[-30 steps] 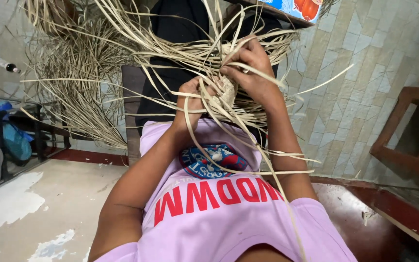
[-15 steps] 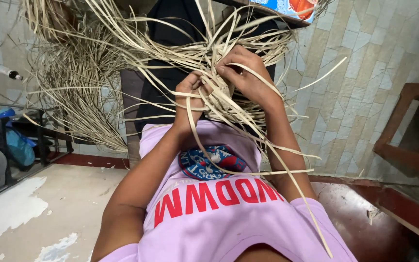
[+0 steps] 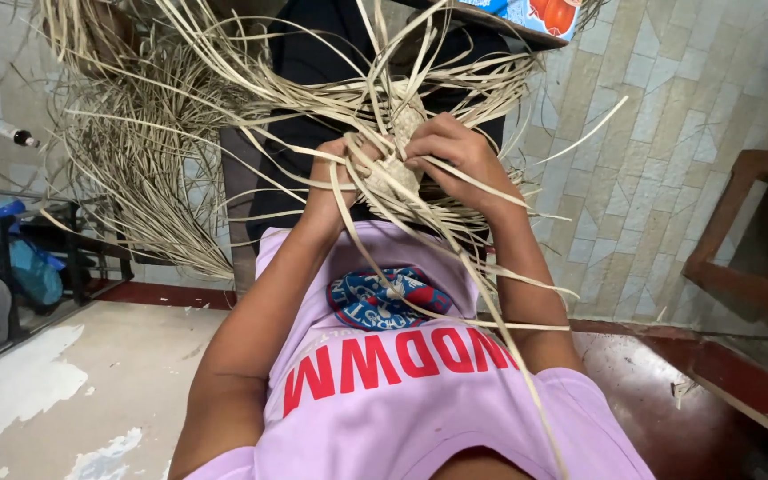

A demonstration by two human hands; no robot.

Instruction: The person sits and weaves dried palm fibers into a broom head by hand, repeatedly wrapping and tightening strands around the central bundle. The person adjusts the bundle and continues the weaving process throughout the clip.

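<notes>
A small woven piece [image 3: 393, 173] of pale dried leaf strips sits between my two hands at chest height. My left hand [image 3: 335, 173] grips its left side, fingers closed over several strips. My right hand [image 3: 451, 151] closes over its right side and top. Long loose strips [image 3: 224, 98] fan out from the piece upward and to the left, and a few trail down over my pink shirt [image 3: 402, 391]. The underside of the piece is hidden by my fingers.
A wooden chair [image 3: 757, 231] stands at the right against a tiled wall [image 3: 633, 178]. A dark rack with blue things [image 3: 20, 267] is at the left. A small bottle [image 3: 11, 133] sits on the left wall. The worn concrete floor [image 3: 91, 391] lies below.
Both hands with the woven piece have shifted slightly right and up in view; my right hand's fingers moved over the top of the piece. The loose strips swung with them.
</notes>
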